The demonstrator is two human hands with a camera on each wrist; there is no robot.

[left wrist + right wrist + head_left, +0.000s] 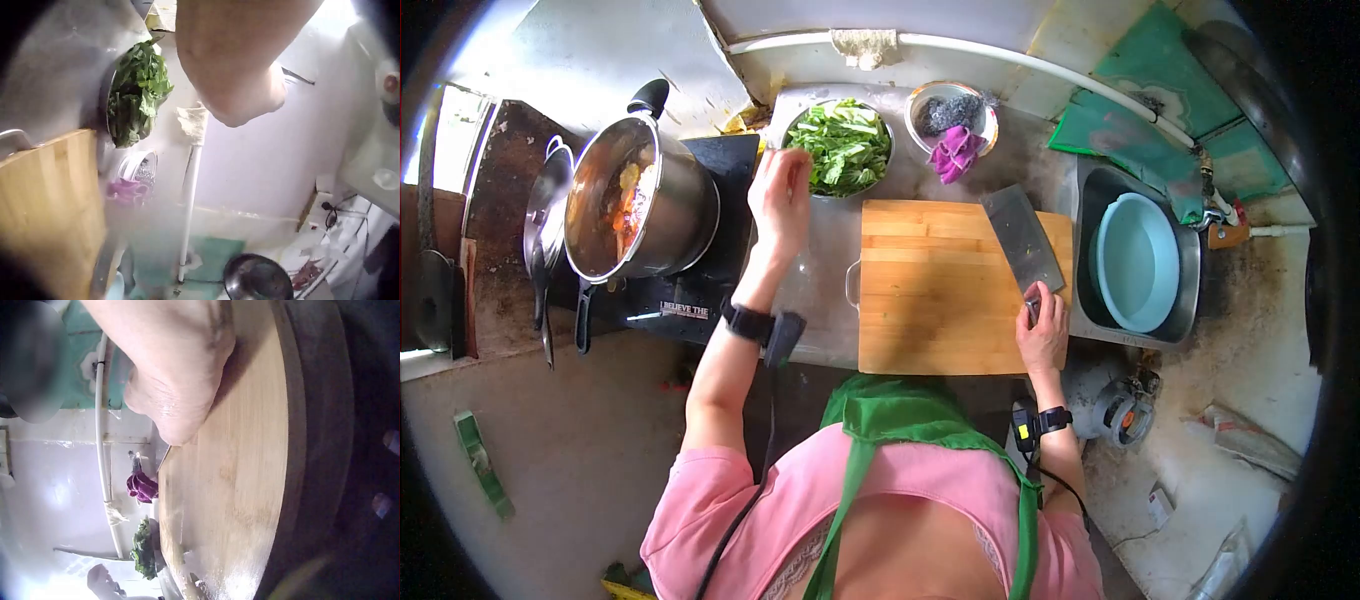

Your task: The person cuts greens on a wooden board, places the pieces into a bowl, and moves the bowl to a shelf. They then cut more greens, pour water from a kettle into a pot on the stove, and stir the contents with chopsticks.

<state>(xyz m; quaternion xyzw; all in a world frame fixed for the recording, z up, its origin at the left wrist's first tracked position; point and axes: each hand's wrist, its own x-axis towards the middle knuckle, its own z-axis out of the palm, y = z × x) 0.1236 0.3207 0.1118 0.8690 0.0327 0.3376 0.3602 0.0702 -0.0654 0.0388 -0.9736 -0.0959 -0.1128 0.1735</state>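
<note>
My right hand (1043,330) grips the handle of a cleaver (1022,238) at the right side of a wooden cutting board (930,290). The broad dark blade lies over the board, pointing away from me. In the right wrist view the hand (181,381) hides most of the cleaver. My left hand (780,195) is raised just left of a metal bowl of chopped leafy greens (840,145), fingers loosely bent, with nothing visible in them. The left wrist view shows the greens (139,94) beside that hand (240,94), its fingers largely hidden.
On the left a large pot (685,225) with reddish contents stands on a black cooktop (730,165). Behind the board sits a bowl (990,125) with steel wool and a purple cloth (956,153). A light blue basin (1140,265) stands in the sink (1090,290) at right.
</note>
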